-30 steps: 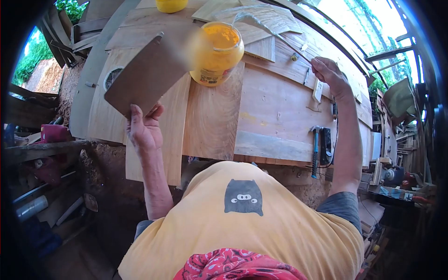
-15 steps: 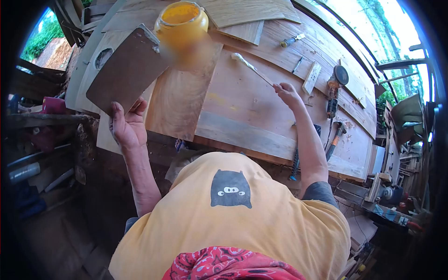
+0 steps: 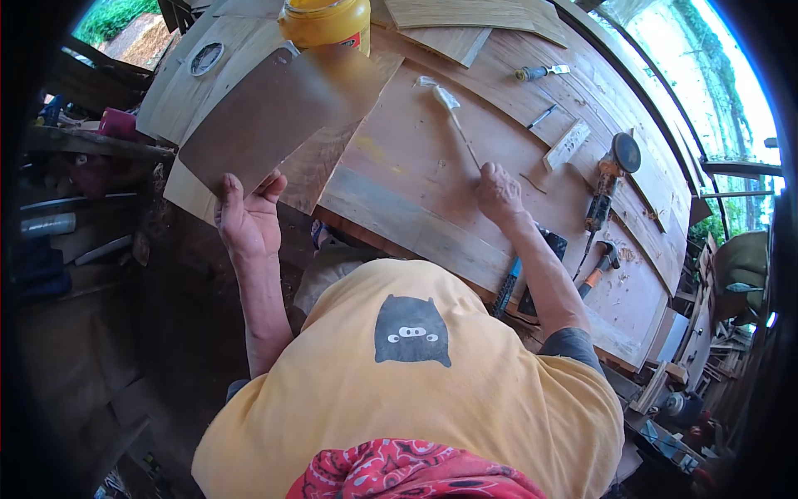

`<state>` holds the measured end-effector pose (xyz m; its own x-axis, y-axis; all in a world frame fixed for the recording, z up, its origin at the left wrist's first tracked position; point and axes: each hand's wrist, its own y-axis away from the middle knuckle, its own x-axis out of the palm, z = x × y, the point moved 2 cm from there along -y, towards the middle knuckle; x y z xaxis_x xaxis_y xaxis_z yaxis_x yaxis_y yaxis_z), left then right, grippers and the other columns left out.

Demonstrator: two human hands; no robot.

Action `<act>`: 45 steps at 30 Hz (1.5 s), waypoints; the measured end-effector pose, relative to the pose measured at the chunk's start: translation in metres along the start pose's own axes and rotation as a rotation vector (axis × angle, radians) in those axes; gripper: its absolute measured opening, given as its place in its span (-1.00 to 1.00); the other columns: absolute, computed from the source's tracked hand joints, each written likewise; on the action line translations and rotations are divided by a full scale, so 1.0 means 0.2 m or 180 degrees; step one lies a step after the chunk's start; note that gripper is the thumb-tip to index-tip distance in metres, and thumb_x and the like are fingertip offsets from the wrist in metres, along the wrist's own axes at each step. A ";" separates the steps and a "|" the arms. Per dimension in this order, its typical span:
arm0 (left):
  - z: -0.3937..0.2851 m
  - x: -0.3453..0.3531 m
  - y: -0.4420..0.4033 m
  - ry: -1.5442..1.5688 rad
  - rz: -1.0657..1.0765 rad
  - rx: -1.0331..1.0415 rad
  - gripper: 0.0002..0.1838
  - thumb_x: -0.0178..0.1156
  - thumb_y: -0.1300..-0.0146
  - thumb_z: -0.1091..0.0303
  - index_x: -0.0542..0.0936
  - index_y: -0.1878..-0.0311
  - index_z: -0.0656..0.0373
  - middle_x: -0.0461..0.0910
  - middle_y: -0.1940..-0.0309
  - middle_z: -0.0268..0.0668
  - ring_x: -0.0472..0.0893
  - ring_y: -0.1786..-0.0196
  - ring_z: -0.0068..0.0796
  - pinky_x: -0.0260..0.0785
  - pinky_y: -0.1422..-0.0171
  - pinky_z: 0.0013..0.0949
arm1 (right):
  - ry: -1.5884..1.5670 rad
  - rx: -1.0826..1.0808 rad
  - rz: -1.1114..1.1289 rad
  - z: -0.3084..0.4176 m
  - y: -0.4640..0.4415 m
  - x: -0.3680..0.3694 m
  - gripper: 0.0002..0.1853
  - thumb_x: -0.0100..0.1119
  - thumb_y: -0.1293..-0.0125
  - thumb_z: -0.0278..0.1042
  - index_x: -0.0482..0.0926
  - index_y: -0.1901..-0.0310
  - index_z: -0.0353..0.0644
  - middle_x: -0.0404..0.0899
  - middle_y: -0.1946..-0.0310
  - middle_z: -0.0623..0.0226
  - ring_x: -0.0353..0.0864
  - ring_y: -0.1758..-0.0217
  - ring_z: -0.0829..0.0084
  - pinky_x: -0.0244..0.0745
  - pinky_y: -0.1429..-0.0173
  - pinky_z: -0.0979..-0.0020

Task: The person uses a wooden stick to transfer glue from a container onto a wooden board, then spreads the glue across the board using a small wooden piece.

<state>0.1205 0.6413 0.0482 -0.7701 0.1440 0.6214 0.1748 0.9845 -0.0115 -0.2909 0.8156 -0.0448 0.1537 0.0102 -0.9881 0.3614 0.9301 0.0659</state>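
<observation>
My left hand (image 3: 252, 220) grips the near edge of a flat brown board (image 3: 249, 125) between thumb and fingers, holding it up at a slant over the left of the workbench. My right hand (image 3: 500, 195) is closed around the lower end of a thin stick (image 3: 463, 137). White, glue-like paste (image 3: 446, 98) coats the stick's far end, and a small white smear lies on the wooden panel (image 3: 399, 158) beside it. Just beyond the board stands an open yellow jar (image 3: 328, 25) with pale residue on its rim; a blurred patch hides its lower part.
A round white-smeared lid (image 3: 206, 58) lies at the left. To the right are a chisel (image 3: 540, 73), a pencil (image 3: 542, 116), a small wood strip (image 3: 567, 145), an angle grinder (image 3: 611, 179) and a hammer (image 3: 600, 268). Thin boards (image 3: 465, 15) lie at the back.
My right hand has drawn nearer my body, and the stick points more steeply away. A white smear now shows beside its tip. The board in my left hand has shifted right in view.
</observation>
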 end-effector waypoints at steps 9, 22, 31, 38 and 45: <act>0.10 0.12 0.06 -0.0093 -0.0201 0.0051 -0.51 0.13 -0.53 0.05 0.45 -0.32 0.21 0.68 0.04 -0.13 0.71 0.07 -0.25 0.62 -0.10 -0.15 | -0.0619 -0.0843 0.0097 0.02 0.36 -0.07 -0.75 0.19 -0.19 -0.46 0.45 0.09 -0.21 0.54 0.24 0.06 0.60 0.07 -0.02 0.51 0.04 0.02; 0.14 0.06 0.06 0.0003 -0.0460 -0.0070 -0.58 0.21 -0.48 0.11 0.54 -0.19 0.25 0.70 0.09 -0.13 0.75 0.18 -0.27 0.69 0.02 -0.14 | -0.0951 -0.0317 0.0412 0.14 0.28 -0.25 -0.81 0.13 -0.48 -0.25 0.42 0.13 -0.19 0.59 0.44 -0.06 0.62 0.26 -0.20 0.49 0.14 -0.09; 0.26 -0.12 -0.01 0.0195 -0.0381 -0.0527 -0.59 0.22 -0.48 0.13 0.51 -0.20 0.23 0.71 0.11 -0.14 0.76 0.21 -0.27 0.69 0.06 -0.17 | -0.2781 0.0450 0.0328 0.08 0.07 -0.70 -0.75 0.16 -0.54 -0.20 0.50 0.28 -0.16 0.39 0.56 0.57 0.31 0.50 0.73 0.25 0.41 0.57; 0.14 -0.26 -0.02 0.0306 -0.0361 -0.0609 -0.62 0.26 -0.46 0.15 0.55 -0.13 0.24 0.72 0.13 -0.17 0.76 0.23 -0.30 0.70 0.10 -0.19 | -0.2305 -0.0098 -0.0023 0.38 -0.45 -1.32 -0.73 0.17 -0.54 -0.17 0.49 0.32 -0.13 0.40 0.57 0.56 0.32 0.49 0.75 0.24 0.40 0.57; 0.03 -0.36 -0.05 0.0485 -0.0082 -0.0719 -0.65 0.18 -0.51 0.19 0.55 -0.20 0.20 0.71 -0.01 -0.15 0.76 0.09 -0.27 0.71 0.05 -0.17 | 0.0893 -0.1375 -0.0499 1.02 -1.16 -1.55 -0.78 0.24 -0.40 -0.23 0.49 0.22 -0.21 0.60 0.41 0.17 0.64 0.29 0.20 0.52 0.13 0.16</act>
<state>0.1705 0.6222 -0.0014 -0.6780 0.0858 0.7301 0.3020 0.9380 0.1702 -0.2352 0.5217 0.2750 -0.1445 -0.0981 -0.9846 -0.0601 0.9941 -0.0902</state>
